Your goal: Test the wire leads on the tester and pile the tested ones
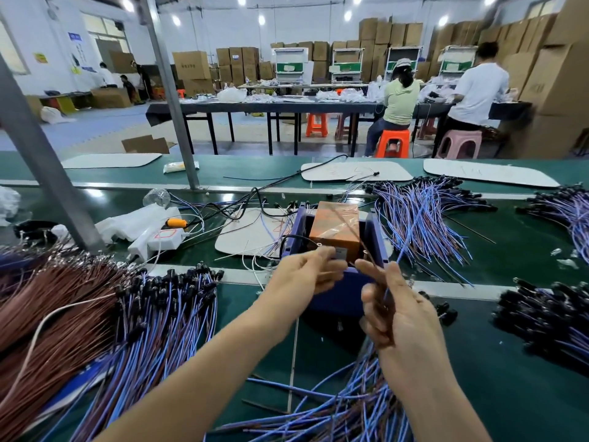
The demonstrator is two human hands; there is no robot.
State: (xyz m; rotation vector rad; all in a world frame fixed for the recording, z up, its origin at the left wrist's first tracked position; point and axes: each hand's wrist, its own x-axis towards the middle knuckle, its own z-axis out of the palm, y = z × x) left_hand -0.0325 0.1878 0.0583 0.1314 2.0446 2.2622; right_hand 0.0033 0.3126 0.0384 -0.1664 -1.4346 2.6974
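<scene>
Lead [400, 258] stands in the right hand [401, 317], long axis toward 1 o'clock; its fingers clench it. Tester [334, 231] lies at 11 o'clock from them, where the nearer left hand [302, 275] pinches a terminal [319, 245].

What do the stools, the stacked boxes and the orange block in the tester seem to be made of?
Stools: probably moulded plastic, smooth, glossy, one bright colour throughout. Boxes: brown cardboard, matte, with folded edges. Block in the blue tester: orange, wrapped in clear shiny film that wrinkles and glares; the material beneath cannot be told.
</scene>
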